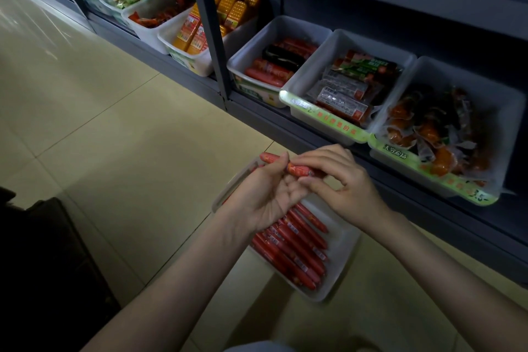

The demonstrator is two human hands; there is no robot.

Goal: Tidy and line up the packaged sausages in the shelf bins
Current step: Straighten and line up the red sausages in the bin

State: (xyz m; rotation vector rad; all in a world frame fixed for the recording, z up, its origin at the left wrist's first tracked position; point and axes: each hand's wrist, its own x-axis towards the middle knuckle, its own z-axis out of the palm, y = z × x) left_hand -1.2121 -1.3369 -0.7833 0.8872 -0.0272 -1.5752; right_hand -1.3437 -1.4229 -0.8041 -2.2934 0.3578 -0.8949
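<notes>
A white plastic bin rests on the floor below me, holding several red packaged sausages laid side by side. Above it my left hand is palm up and grips red sausages whose ends stick out past my fingers. My right hand pinches one of those sausages between thumb and fingertips, touching my left hand. Much of the bin's far end is hidden by both hands.
A grey shelf runs along the right with white bins: red and black sausages, vacuum-packed sausages, orange snack packs, corn packs. A steel upright divides the shelf. Tiled floor lies to the left; something dark sits at lower left.
</notes>
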